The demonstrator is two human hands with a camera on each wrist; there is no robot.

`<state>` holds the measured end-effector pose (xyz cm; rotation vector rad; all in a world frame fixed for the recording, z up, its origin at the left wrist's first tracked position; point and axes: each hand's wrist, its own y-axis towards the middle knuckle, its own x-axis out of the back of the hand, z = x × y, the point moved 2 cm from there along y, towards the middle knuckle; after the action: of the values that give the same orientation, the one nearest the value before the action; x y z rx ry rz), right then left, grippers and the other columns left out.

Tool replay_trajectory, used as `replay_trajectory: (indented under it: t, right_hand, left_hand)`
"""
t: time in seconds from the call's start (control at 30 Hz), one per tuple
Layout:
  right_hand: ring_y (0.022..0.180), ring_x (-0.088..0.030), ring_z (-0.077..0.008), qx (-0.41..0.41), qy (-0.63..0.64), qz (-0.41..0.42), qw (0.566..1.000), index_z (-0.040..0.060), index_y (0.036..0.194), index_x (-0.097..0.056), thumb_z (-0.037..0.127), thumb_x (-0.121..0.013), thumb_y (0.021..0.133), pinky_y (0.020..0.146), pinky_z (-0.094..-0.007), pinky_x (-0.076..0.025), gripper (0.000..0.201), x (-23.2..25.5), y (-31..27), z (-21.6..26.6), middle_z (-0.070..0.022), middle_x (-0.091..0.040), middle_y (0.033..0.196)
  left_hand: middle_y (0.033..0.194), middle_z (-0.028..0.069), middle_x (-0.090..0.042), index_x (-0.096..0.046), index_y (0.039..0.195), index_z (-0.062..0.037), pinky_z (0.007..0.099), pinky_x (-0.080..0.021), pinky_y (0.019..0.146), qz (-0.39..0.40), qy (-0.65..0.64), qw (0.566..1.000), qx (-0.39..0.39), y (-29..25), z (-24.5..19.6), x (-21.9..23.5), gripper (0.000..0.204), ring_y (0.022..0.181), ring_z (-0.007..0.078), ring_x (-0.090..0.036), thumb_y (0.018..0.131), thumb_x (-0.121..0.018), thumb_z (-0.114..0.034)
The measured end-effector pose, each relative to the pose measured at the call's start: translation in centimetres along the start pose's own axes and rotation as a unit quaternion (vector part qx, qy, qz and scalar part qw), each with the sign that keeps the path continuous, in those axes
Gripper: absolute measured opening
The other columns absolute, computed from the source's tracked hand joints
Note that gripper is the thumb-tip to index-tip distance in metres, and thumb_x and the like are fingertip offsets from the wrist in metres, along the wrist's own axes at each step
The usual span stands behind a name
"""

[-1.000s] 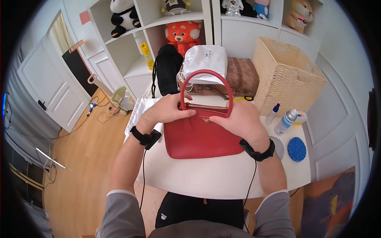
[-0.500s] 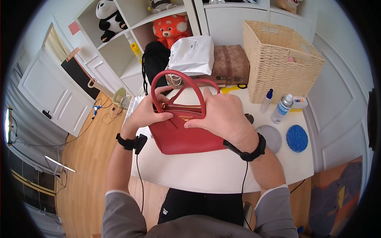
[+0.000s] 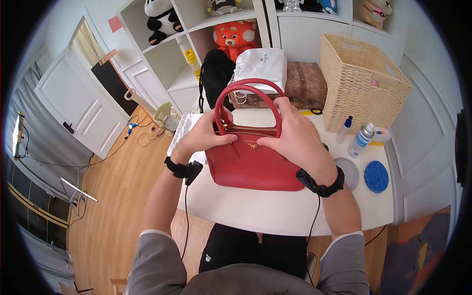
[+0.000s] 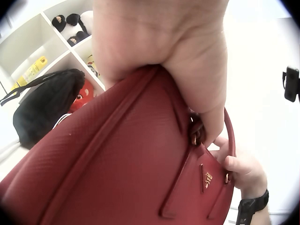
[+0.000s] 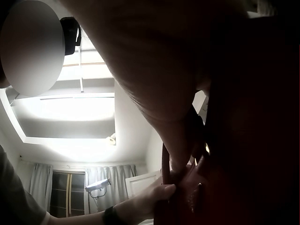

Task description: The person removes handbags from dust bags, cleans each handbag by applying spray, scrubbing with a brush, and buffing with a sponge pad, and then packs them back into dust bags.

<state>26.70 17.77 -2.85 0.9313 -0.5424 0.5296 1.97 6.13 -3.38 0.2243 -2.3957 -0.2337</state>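
A red handbag (image 3: 255,169) stands upright on the white table, its two looped handles (image 3: 247,89) raised and a gold emblem on its front. My left hand (image 3: 209,132) grips the bag's left upper end, thumb along the front by the rim. At the opposite upper end, my right hand (image 3: 301,135) holds the bag with its thumb near the emblem. A zipper (image 3: 253,131) runs along the top between the hands. In the left wrist view, the bag's side (image 4: 112,154) fills the foreground below my left palm. The right wrist view is dark over the bag.
Behind the bag are a black drawstring pouch (image 3: 217,78), a white dust bag (image 3: 260,69) and a brown patterned case (image 3: 307,84). A woven basket (image 3: 361,91) stands back right. Nearer are a spray can (image 3: 361,141), a small bottle (image 3: 344,130) and a blue disc (image 3: 376,177).
The bag turned slightly and came back to face forward, and its two handles now stand closer together. Both hands keep their hold at its upper ends. The head view swung aside and back.
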Motion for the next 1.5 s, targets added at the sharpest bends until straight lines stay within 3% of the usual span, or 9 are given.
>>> replay_trajectory:
  t: [0.4,0.5,0.67,0.73,0.87,1.07,1.1,1.4,1.5]
  right_hand:
    - [0.095,-0.076,-0.0357,-0.158,-0.058,0.232,0.958,-0.0016,0.111,-0.062,0.030,-0.092,0.077,0.087,-0.0443,-0.058,0.055,4.2,-0.1,-1.4,-0.0199,-0.075,0.101]
    - [0.095,-0.076,-0.0356,-0.102,-0.034,0.252,0.962,-0.0032,0.108,-0.069,0.031,-0.091,0.079,0.087,-0.0440,-0.058,0.050,3.4,-0.1,-2.1,-0.0189,-0.076,0.105]
    - [0.103,-0.074,-0.0370,-0.088,0.013,0.099,0.991,-0.0024,0.117,-0.071,0.030,-0.091,0.080,0.090,-0.0441,-0.059,0.053,3.6,0.5,-1.9,-0.0205,-0.075,0.110]
    - [0.106,-0.072,-0.0386,-0.053,0.013,-0.080,0.995,-0.0026,0.122,-0.068,0.026,-0.091,0.081,0.091,-0.0449,-0.058,0.055,3.5,0.6,-2.2,-0.0207,-0.071,0.118]
    - [0.112,-0.070,-0.0401,-0.045,0.072,-0.128,0.988,-0.0020,0.129,-0.065,0.020,-0.086,0.086,0.096,-0.0452,-0.058,0.052,2.1,1.6,-5.7,-0.0226,-0.066,0.124]
    - [0.116,-0.067,-0.0426,-0.107,-0.004,-0.067,0.992,-0.0011,0.140,-0.058,0.020,-0.080,0.093,0.100,-0.0455,-0.056,0.056,0.2,1.6,-8.7,-0.0251,-0.061,0.134]
    - [0.133,-0.058,-0.0432,-0.170,-0.014,0.027,0.985,0.0006,0.156,-0.044,0.024,-0.079,0.094,0.109,-0.0467,-0.052,0.075,-0.1,1.7,-9.1,-0.0260,-0.051,0.152]
    - [0.127,-0.060,-0.0402,-0.130,-0.154,-0.003,0.980,0.0013,0.155,-0.042,0.029,-0.085,0.087,0.103,-0.0491,-0.053,0.086,-1.0,1.1,-8.2,-0.0228,-0.057,0.133]
    - [0.127,-0.060,-0.0400,-0.107,-0.172,-0.040,0.979,0.0025,0.152,-0.047,0.027,-0.085,0.087,0.103,-0.0500,-0.052,0.079,-0.1,1.1,-7.4,-0.0219,-0.059,0.131]
  left_hand:
    - [0.100,0.0071,-0.073,-0.063,0.114,-0.0038,0.0331,-0.060,0.087,-0.086,0.045,0.995,0.001,-1.2,-0.6,-1.6,0.039,0.094,0.0155,-0.071,0.087,-0.086,-0.022]
    - [0.101,0.0088,-0.075,-0.063,0.114,-0.0037,0.0329,-0.060,0.087,-0.111,0.073,0.991,-0.008,-1.3,-0.3,-1.5,0.038,0.092,0.0152,-0.072,0.088,-0.085,-0.022]
    - [0.094,0.0044,-0.071,-0.063,0.111,-0.0020,0.0300,-0.060,0.077,-0.157,0.034,0.986,-0.041,1.6,0.1,1.0,0.035,0.082,0.0129,-0.071,0.089,-0.085,-0.018]
    - [0.093,0.0026,-0.070,-0.062,0.111,-0.0019,0.0276,-0.059,0.074,-0.153,-0.028,0.987,-0.044,3.5,-0.4,1.7,0.033,0.083,0.0112,-0.070,0.091,-0.085,-0.015]
    - [0.099,0.0033,-0.068,-0.061,0.113,-0.0021,0.0258,-0.058,0.076,-0.136,-0.022,0.990,-0.041,6.9,-0.6,1.6,0.030,0.087,0.0102,-0.069,0.093,-0.082,-0.009]
    - [0.105,0.0051,-0.070,-0.061,0.117,-0.0018,0.0276,-0.059,0.082,-0.130,0.048,0.989,-0.057,10.7,4.5,-0.8,0.036,0.091,0.0113,-0.068,0.092,-0.084,-0.015]
    - [0.105,0.0066,-0.071,-0.061,0.118,-0.0006,0.0287,-0.059,0.085,-0.144,0.039,0.988,-0.051,10.9,5.3,-0.7,0.040,0.092,0.0129,-0.069,0.092,-0.085,-0.020]
    - [0.127,0.0163,-0.069,-0.057,0.141,0.0021,0.0338,-0.056,0.101,-0.091,-0.019,0.995,-0.036,9.4,6.7,0.8,0.060,0.114,0.0184,-0.068,0.096,-0.083,-0.027]
    - [0.133,0.0151,-0.068,-0.057,0.145,0.0016,0.0358,-0.052,0.106,-0.111,-0.040,0.993,-0.013,7.4,11.7,3.8,0.061,0.126,0.0196,-0.062,0.100,-0.076,-0.036]
